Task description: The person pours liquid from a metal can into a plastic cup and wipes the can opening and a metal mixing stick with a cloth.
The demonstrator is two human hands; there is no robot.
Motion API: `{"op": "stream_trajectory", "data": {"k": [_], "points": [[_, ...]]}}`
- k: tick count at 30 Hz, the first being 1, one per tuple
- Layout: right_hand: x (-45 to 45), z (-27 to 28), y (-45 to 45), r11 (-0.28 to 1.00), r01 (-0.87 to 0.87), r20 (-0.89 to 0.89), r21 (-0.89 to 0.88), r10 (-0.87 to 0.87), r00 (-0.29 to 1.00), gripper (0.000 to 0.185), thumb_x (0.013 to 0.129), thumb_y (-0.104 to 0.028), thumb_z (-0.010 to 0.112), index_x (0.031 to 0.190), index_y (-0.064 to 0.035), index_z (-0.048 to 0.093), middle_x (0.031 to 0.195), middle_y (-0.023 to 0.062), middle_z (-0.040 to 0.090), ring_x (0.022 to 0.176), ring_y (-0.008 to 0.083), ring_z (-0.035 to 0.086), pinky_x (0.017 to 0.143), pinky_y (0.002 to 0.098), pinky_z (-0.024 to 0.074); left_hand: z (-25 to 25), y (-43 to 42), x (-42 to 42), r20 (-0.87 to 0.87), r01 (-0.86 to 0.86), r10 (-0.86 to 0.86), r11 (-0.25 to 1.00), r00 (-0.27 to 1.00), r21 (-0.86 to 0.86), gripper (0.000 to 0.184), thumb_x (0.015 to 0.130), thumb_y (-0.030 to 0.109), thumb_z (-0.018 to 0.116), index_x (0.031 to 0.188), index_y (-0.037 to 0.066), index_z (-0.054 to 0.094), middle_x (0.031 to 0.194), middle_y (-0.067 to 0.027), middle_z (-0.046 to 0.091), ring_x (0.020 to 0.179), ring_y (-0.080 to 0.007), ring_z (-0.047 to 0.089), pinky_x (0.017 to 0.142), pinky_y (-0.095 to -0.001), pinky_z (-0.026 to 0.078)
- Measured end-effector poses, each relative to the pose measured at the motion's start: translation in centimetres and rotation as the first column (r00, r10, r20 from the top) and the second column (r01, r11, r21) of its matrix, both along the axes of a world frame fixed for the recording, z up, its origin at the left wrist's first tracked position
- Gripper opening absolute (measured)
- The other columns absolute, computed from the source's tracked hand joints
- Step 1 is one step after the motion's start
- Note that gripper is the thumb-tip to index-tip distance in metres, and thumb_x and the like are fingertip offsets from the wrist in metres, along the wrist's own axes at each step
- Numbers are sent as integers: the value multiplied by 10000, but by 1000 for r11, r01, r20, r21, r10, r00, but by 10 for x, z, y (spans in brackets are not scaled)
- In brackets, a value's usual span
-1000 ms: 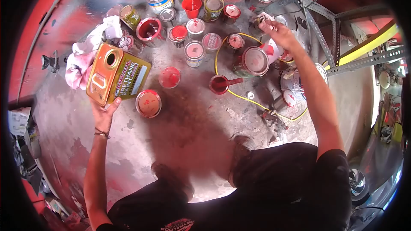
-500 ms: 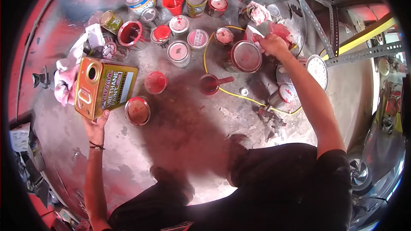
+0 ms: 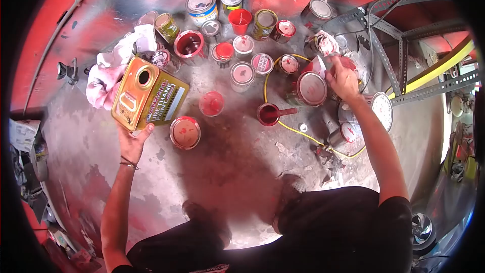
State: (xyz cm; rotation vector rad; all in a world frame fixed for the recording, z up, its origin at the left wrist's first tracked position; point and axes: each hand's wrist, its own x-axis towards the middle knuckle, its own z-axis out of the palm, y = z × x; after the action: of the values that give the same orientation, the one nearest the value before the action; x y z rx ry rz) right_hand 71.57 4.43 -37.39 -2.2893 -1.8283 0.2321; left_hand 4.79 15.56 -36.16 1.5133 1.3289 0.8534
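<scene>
My left hand [image 3: 134, 139] grips the lower edge of a yellow rectangular paint thinner tin [image 3: 159, 93]. The tin is tilted, its round spout opening uncovered and facing me. At the right, my right hand [image 3: 344, 80] has its fingers bent together beside a white paper-like piece [image 3: 318, 65]; what they hold is partly hidden. Just left of that hand stands a large lidded can [image 3: 311, 89]. On the floor between my hands are a red-stained clear cup [image 3: 211, 104], an open can with pinkish contents [image 3: 185, 132] and a dark red pot with a handle [image 3: 268, 115].
Several paint cans and a red cup [image 3: 240, 20] stand along the red wall. A crumpled pink-white cloth [image 3: 105, 88] lies behind the tin. A yellow hose [image 3: 290, 130] curves across the floor. A perforated metal frame [image 3: 389, 60] rises at the right, near a white-topped bucket [image 3: 381, 111].
The view has shifted, so the scene sits lower and further right. The thinner tin is tilted slightly more. My right hand stays by the white piece, its fingers a little differently placed.
</scene>
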Motion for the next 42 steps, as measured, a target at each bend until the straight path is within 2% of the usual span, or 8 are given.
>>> {"op": "stream_trajectory", "data": {"k": [6,15,21,24,28,32,38,42], "points": [[12,-12,18,915,-405,258,5,390,884,285,957,-207,659,1240,-182,683,974,128,752,822,367,740,734,490,595,-7,0,-2,-21,3,-2,998,1000,56,1072,838,13,875,1628,32,152,1517,-150,491,1342,-235,542,1149,-385,454],[-38,140,59,930,-291,359,227,198,912,167,929,-249,718,998,-125,805,976,105,721,881,354,729,792,468,581,-9,0,3,39,-17,15,998,999,56,1087,831,14,877,1618,35,127,1498,-149,492,1336,-237,544,1138,-385,474],[-87,108,118,961,-13,-69,276,33,997,275,974,-305,720,1058,-52,792,784,144,756,693,262,746,688,380,587,-9,1,4,11,4,-5,995,1000,104,957,885,60,851,1586,13,202,1469,-173,549,1302,-255,597,1125,-402,485],[-112,83,164,985,159,-510,73,-100,854,301,979,-297,708,1056,-22,803,791,65,767,683,126,740,599,301,597,-9,1,2,11,-22,22,999,1000,42,992,842,35,875,1576,17,208,1485,-146,507,1315,-238,563,1130,-383,474],[-136,51,209,965,255,-621,55,-167,766,286,969,-257,705,1043,1,802,795,77,772,642,139,733,580,307,602,-6,1,4,6,-16,15,998,1000,68,974,827,30,885,1564,15,248,1476,-135,518,1323,-229,554,1126,-382,473],[-138,17,230,944,291,-471,157,-187,862,374,964,-360,698,1034,-5,788,809,113,771,649,165,737,611,339,596,0,1,7,21,-13,12,998,1000,62,975,823,25,887,1560,10,248,1474,-142,518,1325,-227,552,1126,-380,473],[-98,50,188,900,377,-180,217,-342,922,544,968,-586,615,1048,-67,754,993,203,777,1027,432,727,905,515,547,-5,4,-1,-86,15,-10,998,996,62,988,820,4,882,1560,8,228,1474,-161,513,1324,-237,553,1120,-390,488],[-16,54,128,845,461,25,270,-485,874,625,933,-651,642,1280,-134,693,1112,145,775,1139,357,716,959,476,550,-3,1,18,92,-49,48,999,995,10,942,829,-26,868,1542,5,253,1434,-158,542,1238,-235,603,1074,-378,523]]}}
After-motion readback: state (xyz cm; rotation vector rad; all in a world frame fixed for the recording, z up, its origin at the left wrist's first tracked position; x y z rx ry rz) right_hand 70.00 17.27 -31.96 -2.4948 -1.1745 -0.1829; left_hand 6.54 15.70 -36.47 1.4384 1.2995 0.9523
